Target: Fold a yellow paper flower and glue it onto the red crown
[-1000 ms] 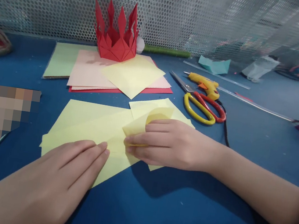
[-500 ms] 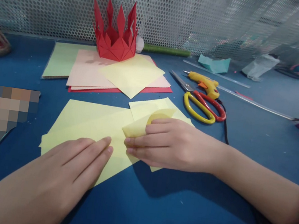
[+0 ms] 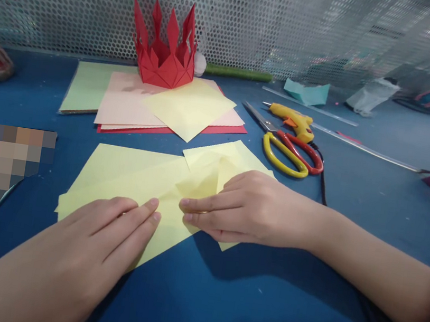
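A sheet of yellow paper (image 3: 124, 177) lies on the blue table in front of me, partly folded. My left hand (image 3: 105, 225) rests palm down on its near left part, fingers stretched out and holding nothing. A raised, creased flap (image 3: 200, 177) stands up from the paper's right part. My right hand (image 3: 236, 206) is closed at this flap, two fingertips pressed onto the paper and the other fingers bent. Its thumb is mostly hidden. Another piece of yellow paper (image 3: 236, 153) lies beneath, behind the flap.
Farther back, a red paper crown (image 3: 166, 69) stands on stacked coloured sheets (image 3: 121, 100). To the right lie scissors (image 3: 286, 152), a yellow glue gun (image 3: 293, 119) with a black cord, and clear glue sticks (image 3: 369, 147). A perforated metal panel (image 3: 81, 3) closes off the back.
The flap's curl around my right fingers has flattened into a creased peak, and the upper fingers of my right hand have drawn back from it. My left hand stays almost still.
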`<move>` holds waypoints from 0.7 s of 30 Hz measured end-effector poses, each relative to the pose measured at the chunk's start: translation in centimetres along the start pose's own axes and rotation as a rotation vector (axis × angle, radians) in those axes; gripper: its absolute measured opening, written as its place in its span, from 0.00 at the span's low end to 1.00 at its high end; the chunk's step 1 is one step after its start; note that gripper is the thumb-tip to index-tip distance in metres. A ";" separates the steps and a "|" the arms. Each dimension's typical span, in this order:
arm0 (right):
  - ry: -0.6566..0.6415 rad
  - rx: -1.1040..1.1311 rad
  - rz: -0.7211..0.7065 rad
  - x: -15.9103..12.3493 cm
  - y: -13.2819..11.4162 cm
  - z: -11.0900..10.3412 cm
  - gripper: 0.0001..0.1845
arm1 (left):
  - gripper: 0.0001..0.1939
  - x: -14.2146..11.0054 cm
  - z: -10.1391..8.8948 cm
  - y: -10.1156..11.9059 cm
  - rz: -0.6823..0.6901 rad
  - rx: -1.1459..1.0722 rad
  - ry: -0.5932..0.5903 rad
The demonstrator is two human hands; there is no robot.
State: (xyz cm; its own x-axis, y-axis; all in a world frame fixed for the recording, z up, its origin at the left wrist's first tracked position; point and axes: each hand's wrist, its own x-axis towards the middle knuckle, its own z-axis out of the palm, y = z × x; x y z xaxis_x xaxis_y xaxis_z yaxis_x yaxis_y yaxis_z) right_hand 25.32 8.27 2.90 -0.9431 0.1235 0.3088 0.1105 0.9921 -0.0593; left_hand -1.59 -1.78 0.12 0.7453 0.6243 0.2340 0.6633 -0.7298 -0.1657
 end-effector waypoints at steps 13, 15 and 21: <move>0.011 0.402 0.128 -0.1 0.4 0.1 0.09 | 0.26 0.2 0.0 -0.2 0.016 -0.019 -0.039; 0.013 0.445 0.143 -0.1 0.5 0.0 0.10 | 0.27 0.3 -0.1 -0.3 0.021 -0.031 -0.042; -0.032 0.601 0.185 -0.2 0.9 -0.4 0.13 | 0.33 0.5 -0.2 -0.6 0.026 -0.046 -0.067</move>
State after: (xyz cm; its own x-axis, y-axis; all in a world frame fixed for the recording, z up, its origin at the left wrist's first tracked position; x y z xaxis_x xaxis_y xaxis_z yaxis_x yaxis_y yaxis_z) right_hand 25.75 9.10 3.12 -0.9352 0.2818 0.2147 0.0855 0.7676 -0.6352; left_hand -1.60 -1.11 0.56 0.7663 0.6208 0.1652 0.6408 -0.7573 -0.1264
